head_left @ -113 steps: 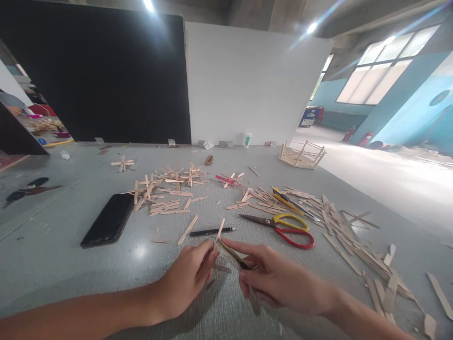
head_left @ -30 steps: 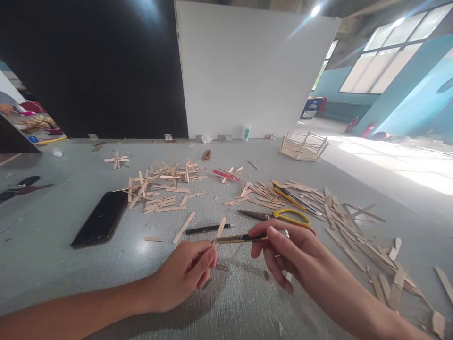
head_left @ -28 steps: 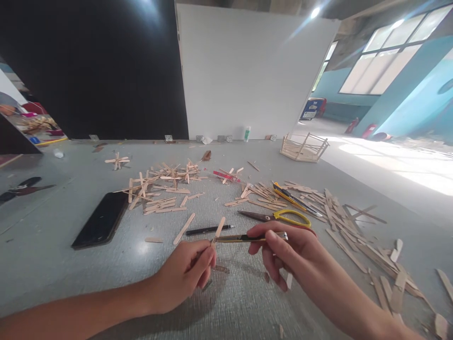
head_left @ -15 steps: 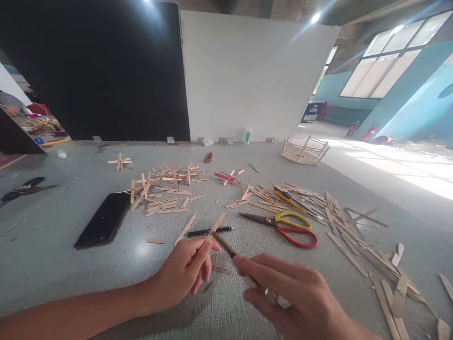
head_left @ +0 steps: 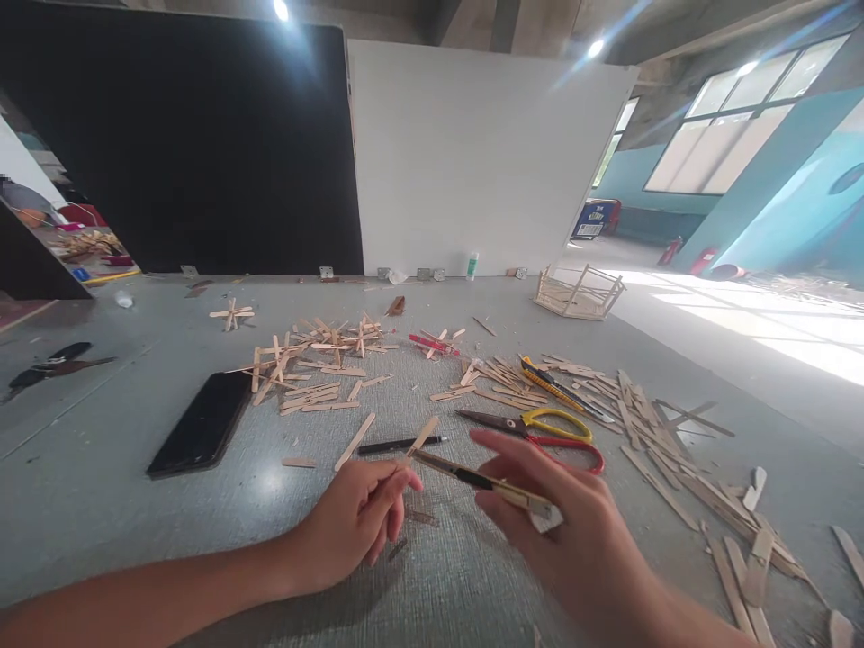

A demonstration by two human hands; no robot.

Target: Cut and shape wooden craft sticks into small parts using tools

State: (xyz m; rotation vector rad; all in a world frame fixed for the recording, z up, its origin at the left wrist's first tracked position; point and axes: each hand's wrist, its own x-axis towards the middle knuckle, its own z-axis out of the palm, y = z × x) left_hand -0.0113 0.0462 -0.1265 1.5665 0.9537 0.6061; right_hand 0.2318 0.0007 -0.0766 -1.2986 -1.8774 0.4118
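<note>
My left hand (head_left: 370,517) is closed around the lower end of a wooden craft stick (head_left: 425,436), whose rounded tip points up and to the right. In my right hand (head_left: 563,513) lies a utility knife (head_left: 499,484), gripped by its handle. Its blade reaches left to the stick, close to my left fingertips; whether it touches the wood I cannot tell. Just behind the stick a black pen (head_left: 391,446) rests on the table, with another craft stick (head_left: 355,440) beside it. Scissors (head_left: 526,421) with yellow and red handles lie partly behind my right hand.
A black phone (head_left: 200,425) lies at left. Craft sticks (head_left: 317,396) spread across the middle, and more sticks (head_left: 665,450) lie at right near a yellow utility knife (head_left: 563,389). A small stick frame (head_left: 580,292) stands by the white panel (head_left: 472,162).
My right hand has turned and lifted a little, bringing the knife to a flatter angle. The stick in my left hand leans slightly more to the right.
</note>
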